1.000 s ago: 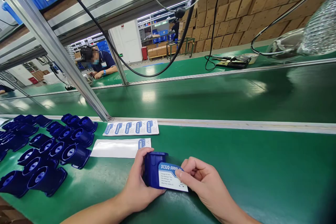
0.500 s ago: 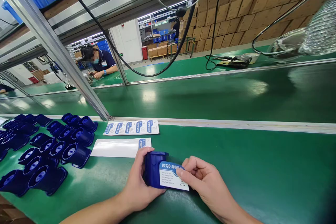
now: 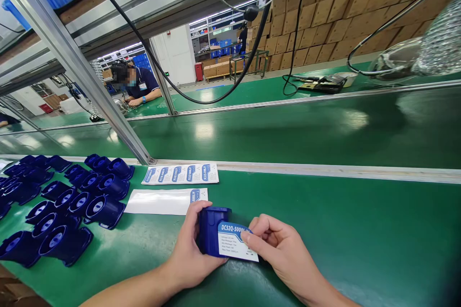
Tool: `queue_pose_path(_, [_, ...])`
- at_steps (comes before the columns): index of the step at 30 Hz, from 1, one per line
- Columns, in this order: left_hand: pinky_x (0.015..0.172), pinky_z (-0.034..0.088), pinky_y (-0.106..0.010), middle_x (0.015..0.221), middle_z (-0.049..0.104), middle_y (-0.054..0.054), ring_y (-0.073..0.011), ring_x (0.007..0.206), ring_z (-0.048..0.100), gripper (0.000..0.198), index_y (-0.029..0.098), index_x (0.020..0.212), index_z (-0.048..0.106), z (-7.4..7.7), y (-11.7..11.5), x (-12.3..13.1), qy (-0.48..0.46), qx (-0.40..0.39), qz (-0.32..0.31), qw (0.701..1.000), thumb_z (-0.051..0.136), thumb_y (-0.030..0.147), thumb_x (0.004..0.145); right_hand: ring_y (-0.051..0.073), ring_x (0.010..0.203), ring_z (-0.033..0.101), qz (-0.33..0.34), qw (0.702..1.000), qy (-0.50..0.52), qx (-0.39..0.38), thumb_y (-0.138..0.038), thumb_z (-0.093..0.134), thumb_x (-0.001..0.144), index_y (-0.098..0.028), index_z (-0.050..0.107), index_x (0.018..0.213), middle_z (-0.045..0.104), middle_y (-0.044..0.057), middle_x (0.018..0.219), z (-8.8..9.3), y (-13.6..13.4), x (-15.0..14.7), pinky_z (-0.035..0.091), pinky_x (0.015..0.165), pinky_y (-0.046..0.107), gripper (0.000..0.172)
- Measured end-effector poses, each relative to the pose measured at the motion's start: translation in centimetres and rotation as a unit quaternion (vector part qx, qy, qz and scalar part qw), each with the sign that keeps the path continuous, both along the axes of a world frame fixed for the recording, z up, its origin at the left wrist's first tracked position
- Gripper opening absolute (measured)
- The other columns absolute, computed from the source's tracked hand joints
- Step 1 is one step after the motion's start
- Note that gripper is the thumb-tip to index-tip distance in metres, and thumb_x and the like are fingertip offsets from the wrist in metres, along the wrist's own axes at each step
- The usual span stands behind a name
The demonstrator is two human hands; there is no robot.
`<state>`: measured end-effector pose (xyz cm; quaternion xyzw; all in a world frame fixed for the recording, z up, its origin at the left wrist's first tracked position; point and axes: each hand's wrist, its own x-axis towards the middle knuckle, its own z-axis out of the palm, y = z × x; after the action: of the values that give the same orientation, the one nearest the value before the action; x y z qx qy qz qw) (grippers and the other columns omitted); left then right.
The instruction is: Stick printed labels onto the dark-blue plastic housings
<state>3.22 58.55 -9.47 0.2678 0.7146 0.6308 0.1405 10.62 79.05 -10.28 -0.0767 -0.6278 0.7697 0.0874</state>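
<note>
My left hand is wrapped round a dark blue plastic housing, gripping it from the left side. Between thumb and fingers, my right hand pinches the right end of a white and blue label printed "DC52Q-5000L/H". The label's left part lies against the front of the housing; its right part sticks out past it. Just beyond my left hand is a mostly bare white label sheet with one label at its right end. Behind that lies a sheet of several labels.
Several similar blue housings stand in rows on the green bench at the left. A metal post rises at the bench's back edge, and a black cable hangs overhead. Across the conveyor belt a person leans over another bench.
The label's left edge has shifted very slightly left on the housing. Both hands keep their grip and nearly the same place.
</note>
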Motion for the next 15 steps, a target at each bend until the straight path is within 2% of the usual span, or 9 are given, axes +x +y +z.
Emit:
queue_pose_path(5, [0.104, 0.051, -0.042, 0.134, 0.054, -0.01, -0.0295, 0.12, 0.058, 0.084, 0.028, 0.139, 0.044, 0.06, 0.02, 0.03, 0.0, 0.0, 0.003, 1.0, 0.087, 0.018, 0.068, 0.017, 0.066, 0.052, 0.008, 1.0, -0.001, 0.0, -0.053, 0.089, 0.081, -0.021, 0.058, 0.066, 0.059, -0.001, 0.07, -0.11, 0.14, 0.03, 0.044, 0.061, 0.03, 0.047])
queue_pose_path(15, [0.107, 0.049, -0.042, 0.136, 0.053, -0.008, -0.0296, 0.124, 0.057, 0.085, 0.029, 0.14, 0.043, -0.33, -0.08, -0.22, 0.008, -0.002, -0.001, 1.0, 0.088, 0.019, 0.068, 0.018, 0.062, 0.051, -0.007, 1.0, -0.01, 0.019, -0.059, 0.089, 0.075, -0.021, 0.056, 0.062, 0.057, 0.0, 0.066, 0.32, -0.21, -0.11, 0.044, 0.058, 0.03, 0.053])
